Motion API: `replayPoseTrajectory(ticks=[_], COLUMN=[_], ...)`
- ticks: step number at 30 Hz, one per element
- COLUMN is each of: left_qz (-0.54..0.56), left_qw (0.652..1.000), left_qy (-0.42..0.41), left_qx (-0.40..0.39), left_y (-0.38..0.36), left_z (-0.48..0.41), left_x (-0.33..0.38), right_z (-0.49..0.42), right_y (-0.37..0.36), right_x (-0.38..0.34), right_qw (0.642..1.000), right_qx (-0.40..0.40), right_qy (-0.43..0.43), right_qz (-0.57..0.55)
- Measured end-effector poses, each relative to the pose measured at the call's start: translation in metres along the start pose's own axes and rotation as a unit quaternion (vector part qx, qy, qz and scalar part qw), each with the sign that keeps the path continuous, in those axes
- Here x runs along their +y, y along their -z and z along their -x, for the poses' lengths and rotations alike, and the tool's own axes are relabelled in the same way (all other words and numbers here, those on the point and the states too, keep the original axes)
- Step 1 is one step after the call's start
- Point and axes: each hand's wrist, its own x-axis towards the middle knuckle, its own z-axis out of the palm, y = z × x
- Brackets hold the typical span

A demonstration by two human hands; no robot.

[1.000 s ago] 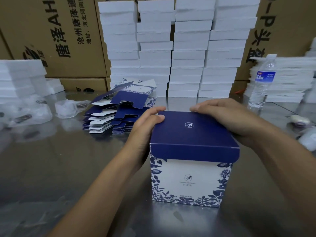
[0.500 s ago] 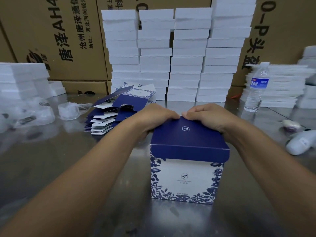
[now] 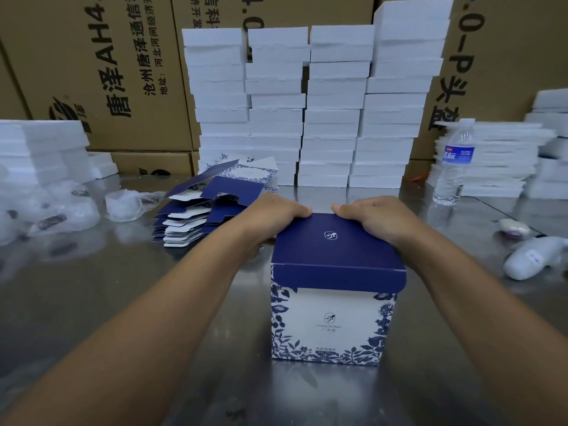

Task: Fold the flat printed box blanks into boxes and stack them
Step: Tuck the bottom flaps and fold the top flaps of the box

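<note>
Since half a second ago the 2 hands have drawn slightly apart along the far edge of the lid (image 3: 332, 244); the box (image 3: 332, 318) has not shifted. It stands upright on the steel counter (image 3: 123, 302), between the forearms, with its printed face toward the camera.

The left hand (image 3: 276, 213) and right hand (image 3: 378, 219) each curl their fingers over that far edge. Their fingertips are hidden behind the box, so I cannot tell whether they pinch a flap there.

Behind and left of the box lies the pile of flat blanks (image 3: 209, 210). Foam blocks (image 3: 307, 103) are stacked well behind it, and a water bottle (image 3: 455, 161) stands behind and to its right.

The likely risk is pressing too hard on the rear edge, which could crease the lid or buckle a hidden tuck flap. On smooth steel, the box could also skid toward the person.
</note>
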Motion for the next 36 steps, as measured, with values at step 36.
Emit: replayPoseTrajectory(ticks=[36], left_qz=[-0.021], left_qw=[0.994], left_qy=[-0.057], left_qx=[0.093], left_y=[0.002], left_z=[0.025], left_x=[-0.012], right_z=[0.012], right_y=[0.006], right_x=[0.024], right_qw=[0.989], right_qx=[0.023], right_qy=[-0.089], right_qz=[-0.115])
